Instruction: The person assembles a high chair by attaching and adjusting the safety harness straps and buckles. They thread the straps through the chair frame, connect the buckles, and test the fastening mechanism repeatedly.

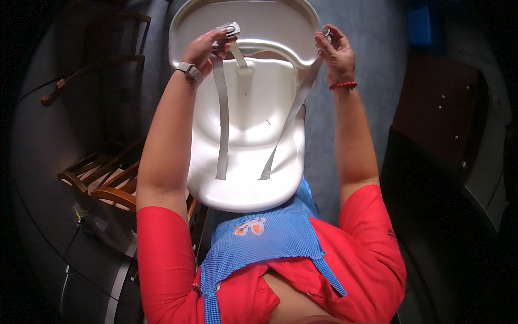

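Observation:
A white plastic high chair (253, 143) stands right in front of me, its tray (248, 24) at the far side. Two grey straps come up through slots near the edge of the seat back closest to me. My left hand (204, 49) is closed on a light grey buckle (230, 29) above the tray's left part; the left strap (223, 119) runs up to it. A short crotch strap (238, 55) also reaches toward that buckle. At the tray's right edge, my right hand (338, 53) pinches a small metallic-looking clip (326, 32) on the right strap (294, 110). Buckle and clip are apart.
Wooden chairs (116, 183) stand to the left, with a thin cable (40, 232) on the dark floor. A dark brown panel (437, 108) is at the right, and a blue object (420, 27) sits at the far right. My blue checked apron (264, 237) touches the high chair's near edge.

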{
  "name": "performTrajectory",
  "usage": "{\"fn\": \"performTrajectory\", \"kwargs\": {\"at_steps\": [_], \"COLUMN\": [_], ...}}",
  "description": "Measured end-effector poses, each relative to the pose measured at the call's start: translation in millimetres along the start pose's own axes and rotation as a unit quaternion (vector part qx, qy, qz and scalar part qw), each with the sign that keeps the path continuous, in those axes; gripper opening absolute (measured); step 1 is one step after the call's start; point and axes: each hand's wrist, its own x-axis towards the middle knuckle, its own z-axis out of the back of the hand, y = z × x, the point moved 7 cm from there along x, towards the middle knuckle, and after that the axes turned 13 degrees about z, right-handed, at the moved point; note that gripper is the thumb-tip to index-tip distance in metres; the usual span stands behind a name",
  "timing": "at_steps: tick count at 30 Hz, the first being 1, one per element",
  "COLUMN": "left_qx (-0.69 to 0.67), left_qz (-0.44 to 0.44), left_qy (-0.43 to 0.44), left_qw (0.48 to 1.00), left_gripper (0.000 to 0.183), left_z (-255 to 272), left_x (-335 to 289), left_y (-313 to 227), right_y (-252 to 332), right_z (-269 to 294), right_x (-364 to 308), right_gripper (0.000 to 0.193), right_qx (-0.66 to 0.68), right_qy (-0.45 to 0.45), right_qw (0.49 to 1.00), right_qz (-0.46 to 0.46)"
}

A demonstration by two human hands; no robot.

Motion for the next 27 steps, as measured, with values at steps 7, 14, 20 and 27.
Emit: {"fn": "performTrajectory", "kwargs": {"at_steps": [7,14,20,27], "left_qx": [0.05,0.025,0.021,0.067], "left_qz": [0.011,0.06,0.091,0.131], "left_qy": [-0.04,-0.04,-0.018,-0.048], "left_qw": [0.998,0.997,0.995,0.988], "left_gripper": [0.021,0.021,0.02,0.027], "left_z": [5,13,22,27], "left_x": [29,52,63,64], "left_y": [-3,-1,0,-6], "right_y": [-22,-34,-47,-50], "right_z": [-29,-45,-42,-42], "right_x": [-7,-19,-14,-11], "right_gripper": [0.043,0.053,0.049,0.047], "right_qx": [-0.03,-0.005,-0.039,-0.017], "right_qy": [0.048,0.051,0.069,0.072], "right_qw": [0.997,0.994,0.992,0.994], "right_qz": [-0.059,-0.1,-0.098,-0.084]}}
